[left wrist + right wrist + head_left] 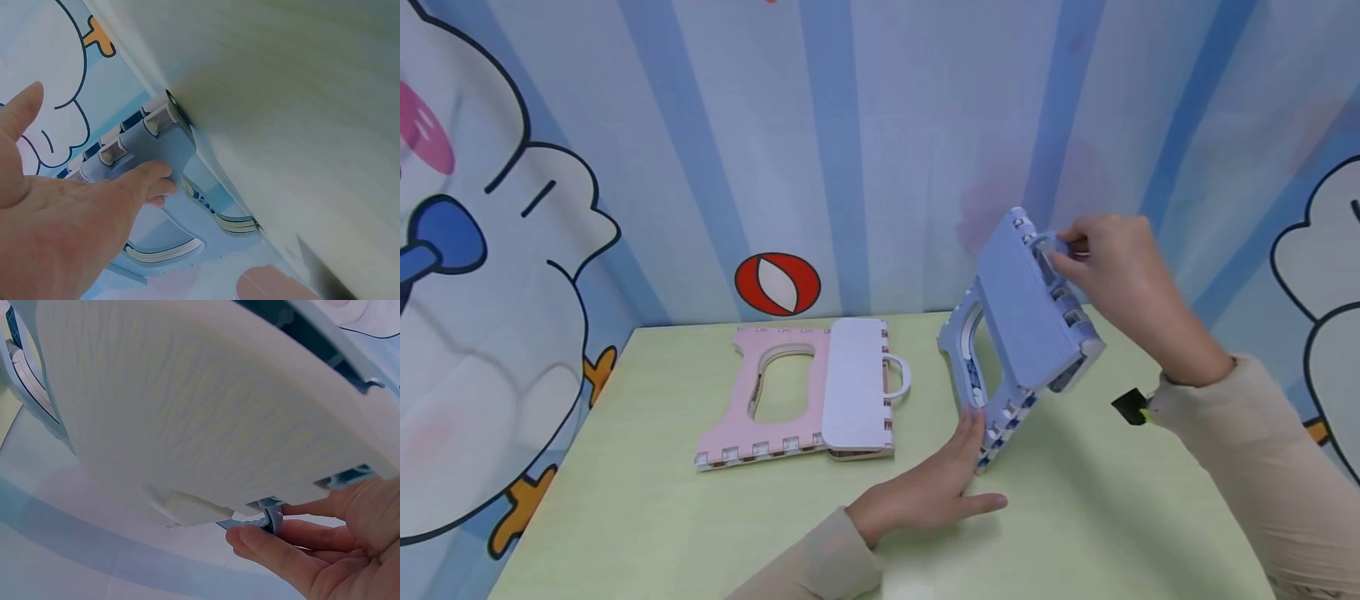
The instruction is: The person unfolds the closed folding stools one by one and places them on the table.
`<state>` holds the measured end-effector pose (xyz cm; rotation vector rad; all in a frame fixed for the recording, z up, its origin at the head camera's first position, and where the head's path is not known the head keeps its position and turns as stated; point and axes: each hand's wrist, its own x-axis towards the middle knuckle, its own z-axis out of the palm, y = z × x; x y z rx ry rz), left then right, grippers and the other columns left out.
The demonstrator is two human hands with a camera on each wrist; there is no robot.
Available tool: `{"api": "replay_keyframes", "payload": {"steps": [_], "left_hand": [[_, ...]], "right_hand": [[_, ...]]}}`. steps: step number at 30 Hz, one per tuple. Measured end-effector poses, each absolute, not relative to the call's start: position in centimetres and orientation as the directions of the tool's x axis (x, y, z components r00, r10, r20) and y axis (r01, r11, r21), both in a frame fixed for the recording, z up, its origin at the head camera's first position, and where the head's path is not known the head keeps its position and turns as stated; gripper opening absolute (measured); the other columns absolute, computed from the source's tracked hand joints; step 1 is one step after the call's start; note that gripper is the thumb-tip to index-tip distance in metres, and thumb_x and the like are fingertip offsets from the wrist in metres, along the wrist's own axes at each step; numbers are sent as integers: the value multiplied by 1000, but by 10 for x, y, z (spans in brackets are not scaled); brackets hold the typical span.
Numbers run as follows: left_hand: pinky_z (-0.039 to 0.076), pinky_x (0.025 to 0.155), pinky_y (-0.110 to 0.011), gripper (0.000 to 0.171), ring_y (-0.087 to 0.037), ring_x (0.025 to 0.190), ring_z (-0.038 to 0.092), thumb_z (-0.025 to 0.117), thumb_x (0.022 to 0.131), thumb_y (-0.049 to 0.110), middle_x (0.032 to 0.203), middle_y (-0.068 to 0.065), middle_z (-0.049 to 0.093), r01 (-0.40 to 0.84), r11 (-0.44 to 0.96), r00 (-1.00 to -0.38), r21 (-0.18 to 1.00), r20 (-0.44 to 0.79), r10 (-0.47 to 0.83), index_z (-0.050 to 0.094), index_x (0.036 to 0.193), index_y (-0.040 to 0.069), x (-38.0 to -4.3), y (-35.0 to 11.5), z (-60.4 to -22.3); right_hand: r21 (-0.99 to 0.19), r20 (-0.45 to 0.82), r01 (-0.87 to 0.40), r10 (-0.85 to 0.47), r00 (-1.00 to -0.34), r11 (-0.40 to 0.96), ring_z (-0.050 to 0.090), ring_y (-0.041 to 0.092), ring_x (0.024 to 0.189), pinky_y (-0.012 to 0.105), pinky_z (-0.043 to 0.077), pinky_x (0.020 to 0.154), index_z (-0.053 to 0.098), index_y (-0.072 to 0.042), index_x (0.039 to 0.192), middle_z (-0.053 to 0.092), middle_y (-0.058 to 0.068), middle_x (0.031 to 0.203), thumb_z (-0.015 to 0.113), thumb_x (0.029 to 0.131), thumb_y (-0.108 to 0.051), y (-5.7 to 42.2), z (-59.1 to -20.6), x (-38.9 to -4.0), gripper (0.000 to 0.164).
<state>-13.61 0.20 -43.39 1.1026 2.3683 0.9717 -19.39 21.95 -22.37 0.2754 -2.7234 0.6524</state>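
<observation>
One pale-blue, broad-striped backdrop point(910, 125): hangs upright at the back, printed with large white cartoon figures point(482, 358) at both sides.
Pale green flat tabletop point(625, 517): lies level in front, far edge meeting the backdrop.
Blue plastic folding stool point(1018, 308): stands tilted over the right half of the tabletop, folded, seat panel raised up and to the right, leg panel low; appears to touch the tabletop along the lower edge; large rounded opening in the leg panel.
Pink-and-white plastic folding stool point(853, 383): lies folded flat, left of the blue one and apart from it, pink leg panel to the left, white seat panel to the right.
Beige right sleeve point(1262, 467): reaches in from the lower right.
Beige left sleeve point(820, 567): reaches in from the bottom.
Right hand point(1112, 258): pinches the blue arched plastic handle point(274, 520) on the raised seat edge, thumb and fingers clamped together on it; well apart from the left hand.
Left hand point(932, 487): rests fingertips on the blue stool's leg panel near the lower edge, fingers extended, thumb spread away.
Red-and-white round printed ball point(777, 284): shows low on the backdrop, beyond the pink-and-white stool.
White arched plastic handle point(906, 379): juts right from the white seat panel.
Small dark angular piece point(1129, 407): shows beside the right cuff; cannot tell what kind.
</observation>
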Motion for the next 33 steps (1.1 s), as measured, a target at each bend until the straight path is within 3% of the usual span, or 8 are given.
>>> {"api": "replay_keyframes", "payload": {"steps": [15, 22, 33], "left_hand": [[9, 120, -36, 97, -19, 149, -8, 57, 101, 42, 162, -10, -21, 462, 447, -630, 766, -71, 773, -15, 157, 7, -138, -6, -430], [8, 120, -34, 95, -19, 149, -6, 56, 101, 44, 162, -9, -20, 454, 450, -632, 769, -78, 771, -13, 157, 8, -140, -9, -429], [9, 120, -35, 94, -19, 150, -4, 54, 102, 44, 163, -9, -15, 462, 433, -624, 774, -63, 779, -11, 157, 6, -141, -16, -427]], "right_hand": [[-338, 392, -294, -150, -908, 894, 68, 37, 82, 46, 58, 63, 64, 15, 113, 67, 32, 101, 61, 99, -10, 198, -223, -192, 29], [-324, 399, -310, -167, -901, 894, 64, 28, 64, 36, 49, 47, 66, 15, 110, 67, 29, 91, 59, 100, -11, 191, -223, -194, 28], [-291, 427, -318, -175, -887, 902, 65, 33, 73, 42, 54, 54, 64, 15, 111, 64, 29, 95, 61, 99, -8, 181, -225, -193, 26]]}}
